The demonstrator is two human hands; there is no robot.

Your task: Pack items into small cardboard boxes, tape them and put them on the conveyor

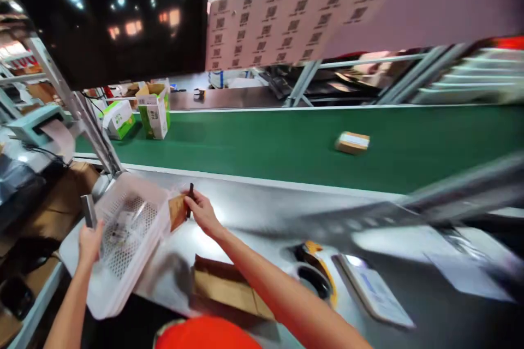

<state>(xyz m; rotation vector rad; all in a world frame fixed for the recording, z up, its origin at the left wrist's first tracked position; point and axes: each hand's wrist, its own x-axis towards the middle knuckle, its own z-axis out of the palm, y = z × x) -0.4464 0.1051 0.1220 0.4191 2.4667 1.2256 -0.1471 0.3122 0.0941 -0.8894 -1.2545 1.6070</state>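
Observation:
My left hand [90, 240] is closed round a flat, dark grey rectangular object [87, 210] with a light edge, held upright over the left side of a white plastic basket [144, 259]. Small items in clear wrapping [125, 226] lie at the bottom of the basket. Past its right rim, my right hand [202, 211] pinches a thin dark object [190, 202]. A brown cardboard-like piece [177, 212] is right beside those fingers; whether they grip it too is unclear. Below my right forearm sits an open cardboard box [229, 287], partly covered by the arm.
A yellow-and-black tape dispenser [317, 272] and a white-topped flat device [374, 290] lie on the metal table [254, 212]. Behind runs a green conveyor belt [254, 142], carrying a small parcel [352, 143] and two green-and-white cartons [154, 113]. A dark screen [123, 16] hangs above.

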